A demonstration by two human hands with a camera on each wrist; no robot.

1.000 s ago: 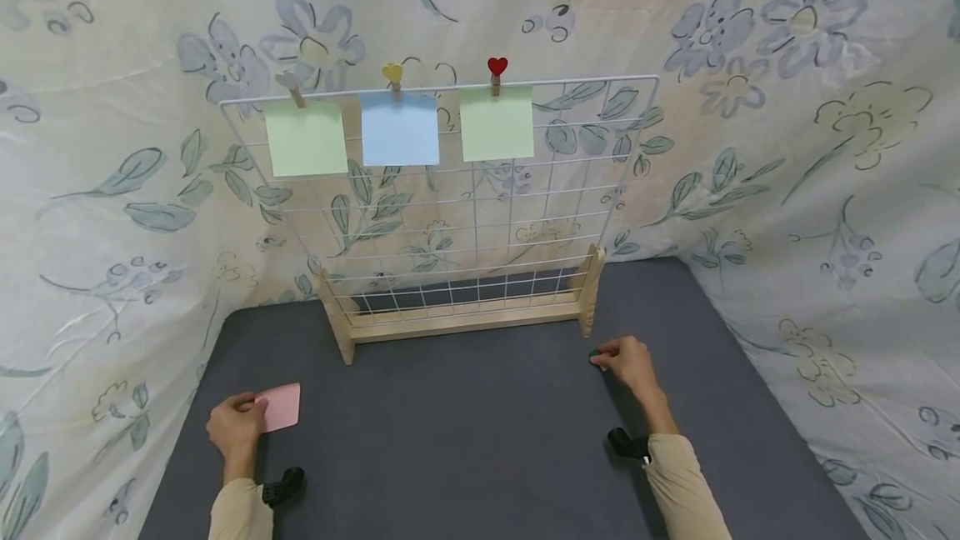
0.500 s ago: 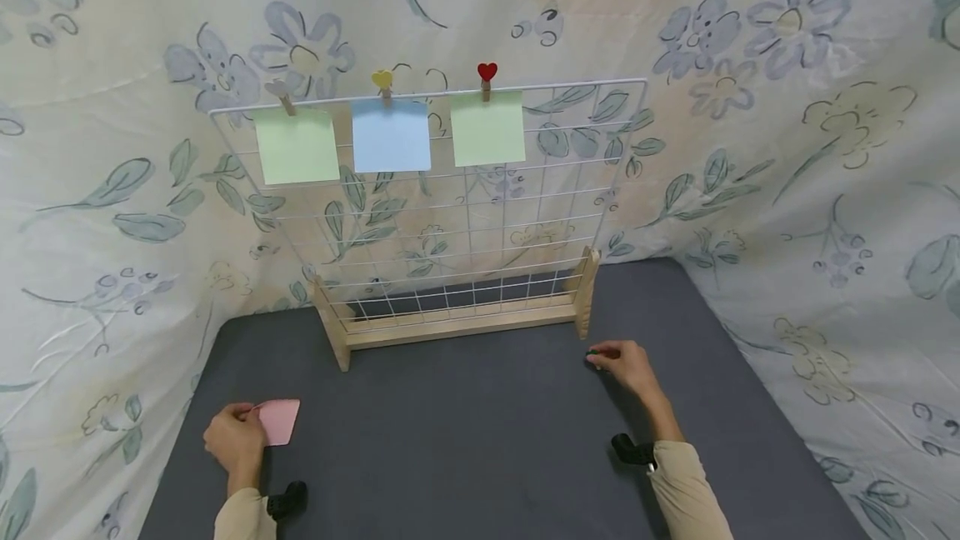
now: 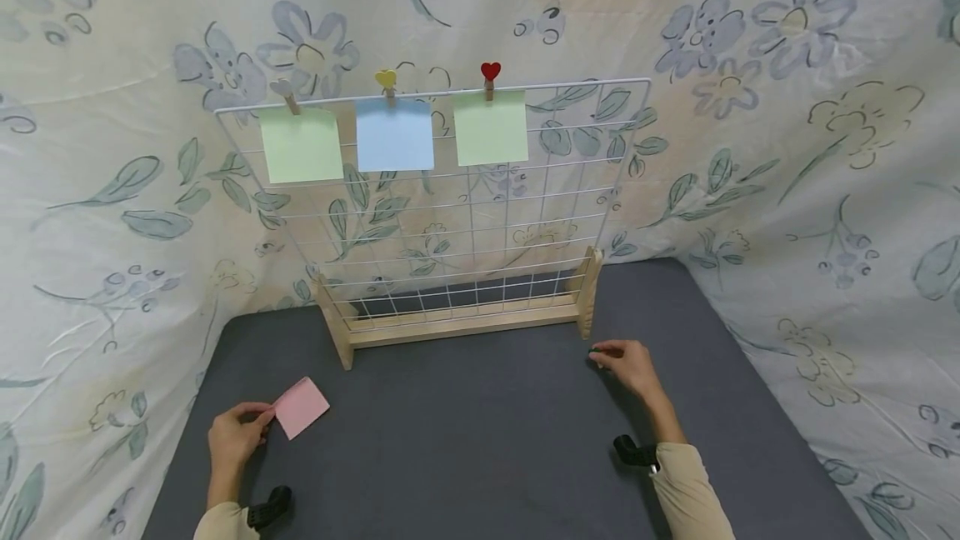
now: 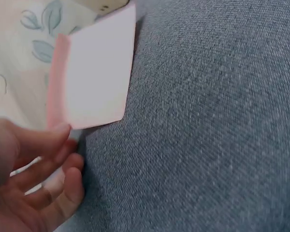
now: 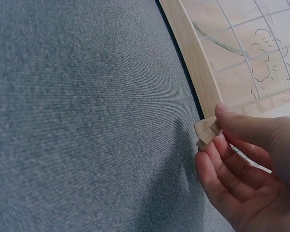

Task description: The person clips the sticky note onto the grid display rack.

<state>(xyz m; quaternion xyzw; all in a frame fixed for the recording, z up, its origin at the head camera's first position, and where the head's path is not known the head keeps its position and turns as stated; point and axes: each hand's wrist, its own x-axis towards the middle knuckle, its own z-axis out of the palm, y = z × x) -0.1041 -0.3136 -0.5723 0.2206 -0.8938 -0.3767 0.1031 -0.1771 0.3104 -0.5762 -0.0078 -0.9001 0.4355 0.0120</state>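
My left hand (image 3: 236, 438) pinches one corner of a pink sticky note (image 3: 302, 407) between thumb and fingers at the front left. In the left wrist view the note (image 4: 99, 72) is lifted at a slant, its strip along one edge bent up. Over at the right, my right hand (image 3: 628, 367) holds a small wooden clothespin (image 5: 210, 134) between thumb and fingertips, close to the rack's right foot; a bit of dark green shows at it in the head view. Two green notes (image 3: 302, 145) (image 3: 491, 128) and a blue note (image 3: 395, 134) hang on the white wire grid (image 3: 510, 215).
The grid stands in a wooden base (image 3: 465, 328) at the back of the dark grey table (image 3: 465, 440). Clothespins with a grey heart (image 3: 282, 88), a yellow heart (image 3: 386, 79) and a red heart (image 3: 491, 72) hold the hanging notes. Floral cloth (image 3: 825, 190) surrounds the table.
The pink note has swung out to the right and turned, now held by its corner; the left fingers have stretched out. The right hand stays nearly still with the clothespin.
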